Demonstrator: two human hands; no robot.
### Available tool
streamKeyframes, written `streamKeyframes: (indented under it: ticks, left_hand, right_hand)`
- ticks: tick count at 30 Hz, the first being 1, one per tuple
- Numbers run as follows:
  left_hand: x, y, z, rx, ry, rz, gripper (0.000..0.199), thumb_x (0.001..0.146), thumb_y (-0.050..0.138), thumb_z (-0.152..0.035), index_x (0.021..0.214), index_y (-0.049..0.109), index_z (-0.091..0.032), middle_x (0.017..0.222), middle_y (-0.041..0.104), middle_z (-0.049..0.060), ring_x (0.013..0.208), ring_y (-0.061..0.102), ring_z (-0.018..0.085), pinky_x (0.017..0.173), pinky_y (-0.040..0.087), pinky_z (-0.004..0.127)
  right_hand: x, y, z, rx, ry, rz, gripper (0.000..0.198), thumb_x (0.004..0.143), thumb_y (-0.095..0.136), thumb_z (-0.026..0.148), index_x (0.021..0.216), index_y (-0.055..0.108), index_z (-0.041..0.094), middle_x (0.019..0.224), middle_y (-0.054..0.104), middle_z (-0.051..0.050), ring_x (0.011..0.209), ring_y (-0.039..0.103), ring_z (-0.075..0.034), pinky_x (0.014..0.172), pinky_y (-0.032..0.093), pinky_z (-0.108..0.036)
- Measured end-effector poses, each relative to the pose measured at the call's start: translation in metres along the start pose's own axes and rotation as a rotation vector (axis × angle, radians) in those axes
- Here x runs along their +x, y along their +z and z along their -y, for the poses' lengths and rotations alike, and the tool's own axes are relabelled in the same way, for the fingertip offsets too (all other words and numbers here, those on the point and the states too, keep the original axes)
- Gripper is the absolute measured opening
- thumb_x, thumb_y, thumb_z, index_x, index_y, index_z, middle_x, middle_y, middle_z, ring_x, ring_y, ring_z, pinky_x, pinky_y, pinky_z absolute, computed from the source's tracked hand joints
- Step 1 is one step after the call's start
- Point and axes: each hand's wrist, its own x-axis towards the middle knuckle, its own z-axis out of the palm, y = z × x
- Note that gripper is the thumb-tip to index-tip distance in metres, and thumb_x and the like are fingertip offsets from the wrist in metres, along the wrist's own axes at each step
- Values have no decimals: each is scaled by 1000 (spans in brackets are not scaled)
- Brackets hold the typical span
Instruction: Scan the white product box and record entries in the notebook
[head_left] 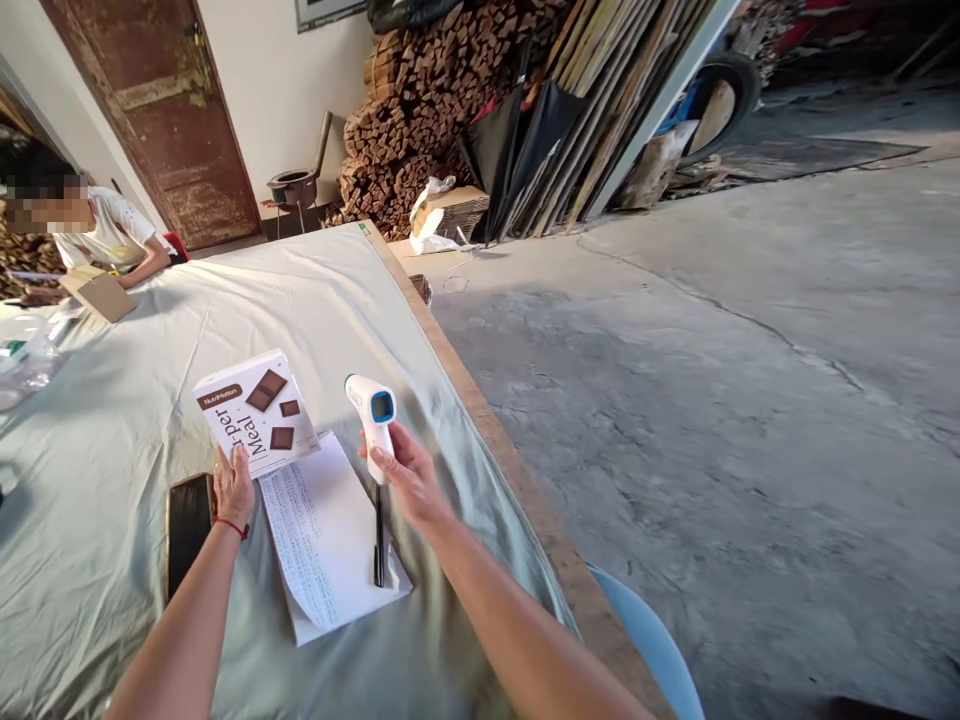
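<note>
My left hand (235, 487) is closed on the lower edge of a white box (259, 415) printed with brown squares and the words NutriMotion and Meal. In my right hand (409, 470) is a white and blue infrared thermometer (373, 410), upright, its small screen facing me and fingers wrapped round its handle. Below the two lie sheets of paper (337, 550) with handwriting along the left side. A black pen (379, 545) rests on the paper's right side, its upper end near the thermometer's handle. Left of the paper, a dark phone (189, 530) lies partly behind my left wrist.
A pale cloth covers the table (300, 290), whose wooden edge (480, 430) runs along the right. At the far left a person (112, 225) sits by a cardboard box (99, 292); clear plastic (26, 360) lies nearer. A blue chair (649, 640) stands at the near right corner.
</note>
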Motion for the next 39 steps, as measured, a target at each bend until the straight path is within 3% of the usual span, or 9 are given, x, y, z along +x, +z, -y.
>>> streamKeyframes:
  ticks: [5, 10, 16, 22, 27, 39]
  left_hand:
    - [-4, 6, 1, 10, -103, -17, 56, 98, 38, -53, 141, 53, -21, 146, 56, 14, 141, 47, 32, 119, 36, 52]
    - [-7, 9, -4, 8, -97, -12, 56, 98, 37, -52, 140, 54, -18, 145, 57, 15, 140, 49, 33, 119, 36, 52]
    - [-7, 7, -6, 1, -21, -6, 53, 99, 34, -50, 135, 55, -18, 136, 63, 14, 130, 56, 32, 113, 42, 50]
    - [-9, 5, -6, 3, 28, 9, 49, 98, 35, -55, 123, 60, -21, 122, 67, 12, 118, 62, 30, 104, 47, 47]
    - [-9, 5, -7, 0, 46, 19, 47, 99, 34, -55, 119, 60, -22, 118, 68, 11, 115, 62, 31, 100, 48, 47]
    - [-8, 3, -11, -34, 52, 21, 44, 98, 38, -54, 116, 62, -23, 117, 68, 11, 115, 63, 31, 101, 49, 48]
  right_hand:
    - [-22, 26, 10, 100, 149, 200, 35, 79, 63, 55, 79, 60, 20, 62, 58, -1, 63, 52, -17, 61, 41, -30]
    - [-27, 49, 11, -45, 141, 281, 45, 86, 54, 61, 64, 51, 21, 58, 52, 0, 55, 41, -13, 56, 33, -29]
    - [-17, 67, 6, -134, 169, 274, 45, 83, 56, 62, 64, 50, 22, 58, 47, 2, 53, 37, -11, 51, 29, -27]
    - [-23, 76, -4, -135, 219, 316, 30, 75, 62, 50, 68, 52, 23, 60, 49, 3, 59, 41, -13, 55, 35, -26]
    - [-23, 79, -10, -123, 275, 303, 31, 74, 61, 50, 67, 51, 23, 60, 50, 2, 59, 43, -13, 55, 36, -27]
    - [-22, 82, -13, -76, 267, 290, 33, 74, 63, 51, 63, 51, 22, 58, 52, 2, 57, 44, -13, 56, 36, -27]
